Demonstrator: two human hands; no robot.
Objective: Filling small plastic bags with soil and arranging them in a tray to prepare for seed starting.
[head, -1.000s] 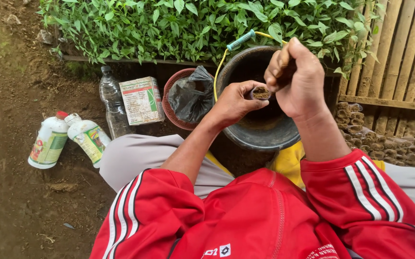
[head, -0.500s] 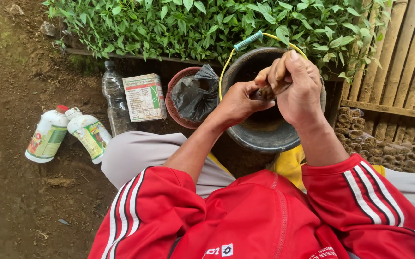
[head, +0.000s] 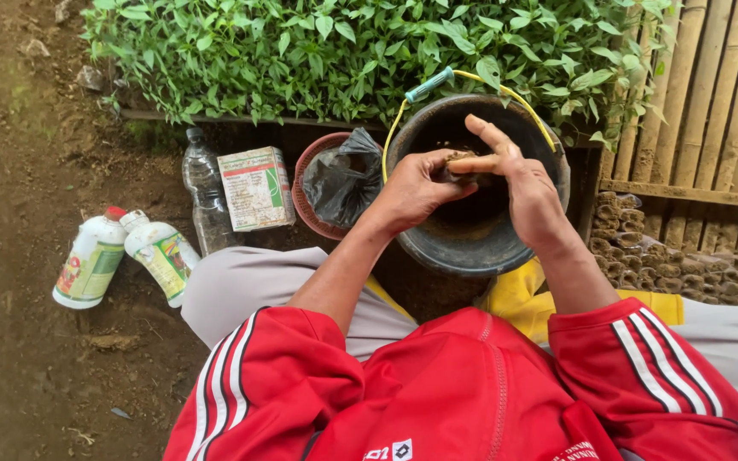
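Soil plug: small, brown, crumbly, over the black bucket.
Your left hand: fingers gripping it.
Your right hand: fingers pinching it from 3 o'clock.

1. A dark, matt plastic-looking bucket with a thin yellow handle is shown.
2. Two glossy white plastic bottles are seen on rough brown soil.
3. A clear plastic bottle and a paper carton are shown.
4. A crumpled, shiny black plastic bag is seen.
5. Smooth bamboo slats are shown.
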